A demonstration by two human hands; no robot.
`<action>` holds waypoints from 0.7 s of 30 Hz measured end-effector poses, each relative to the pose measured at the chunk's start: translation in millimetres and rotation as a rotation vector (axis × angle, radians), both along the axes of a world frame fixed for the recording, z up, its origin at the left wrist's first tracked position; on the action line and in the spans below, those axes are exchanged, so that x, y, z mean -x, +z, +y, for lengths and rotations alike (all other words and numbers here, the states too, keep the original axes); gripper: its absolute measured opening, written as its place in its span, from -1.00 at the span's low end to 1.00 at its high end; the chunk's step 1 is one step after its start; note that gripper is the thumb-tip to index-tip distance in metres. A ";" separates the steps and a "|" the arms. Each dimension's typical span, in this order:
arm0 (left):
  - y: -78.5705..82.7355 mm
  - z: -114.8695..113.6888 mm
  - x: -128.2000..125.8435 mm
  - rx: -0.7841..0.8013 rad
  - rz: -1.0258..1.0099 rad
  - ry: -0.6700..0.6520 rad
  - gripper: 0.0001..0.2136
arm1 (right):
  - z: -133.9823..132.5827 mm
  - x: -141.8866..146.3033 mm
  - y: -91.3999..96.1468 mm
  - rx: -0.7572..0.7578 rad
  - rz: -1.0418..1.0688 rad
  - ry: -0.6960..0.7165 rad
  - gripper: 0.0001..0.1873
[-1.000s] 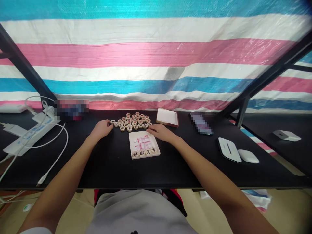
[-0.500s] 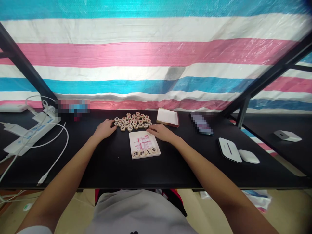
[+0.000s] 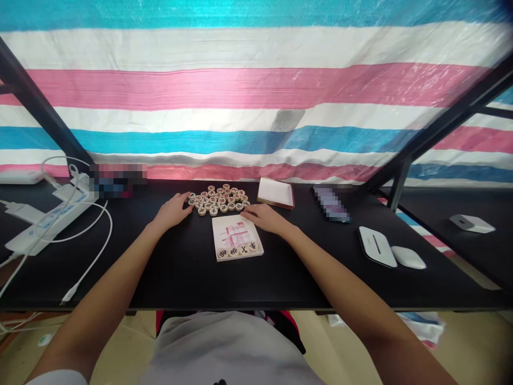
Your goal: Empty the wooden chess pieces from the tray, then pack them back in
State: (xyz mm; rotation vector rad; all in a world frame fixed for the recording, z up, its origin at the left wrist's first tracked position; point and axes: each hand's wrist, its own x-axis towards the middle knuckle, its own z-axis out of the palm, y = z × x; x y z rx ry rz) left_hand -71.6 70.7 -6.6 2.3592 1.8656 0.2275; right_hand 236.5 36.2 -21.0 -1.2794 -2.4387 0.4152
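Black bench (image 3: 180, 286) bare between forearms (image 3: 126, 272), front edge up to shallow box (image 3: 219, 227). Beyond box: xiangqi pieces (image 3: 216, 205) packed close, hemmed by left hand (image 3: 172, 210) and right hand (image 3: 267, 216). Clear lane between box lid (image 3: 275, 191) and phone (image 3: 331, 204). Left side obstructed: power strip (image 3: 34, 232), loose white cable (image 3: 70, 294). Mouse (image 3: 409, 257) far right.

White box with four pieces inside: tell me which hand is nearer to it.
Right. The right hand is at the far right corner of the box; the left hand is farther off, to its left, beside the loose pieces.
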 end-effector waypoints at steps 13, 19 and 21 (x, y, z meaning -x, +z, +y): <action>27.4 -69.8 -48.7 0.183 -0.260 -0.856 -0.87 | 2.1 0.3 -5.8 -0.033 -0.022 -0.025 -0.65; 23.3 -65.0 -49.0 0.301 -0.295 -0.906 -0.89 | 1.1 1.0 -2.6 -0.032 -0.043 -0.030 -0.66; 22.5 -62.0 -47.7 0.302 -0.281 -0.916 -0.88 | 0.5 0.9 -1.4 -0.029 -0.042 -0.024 -0.66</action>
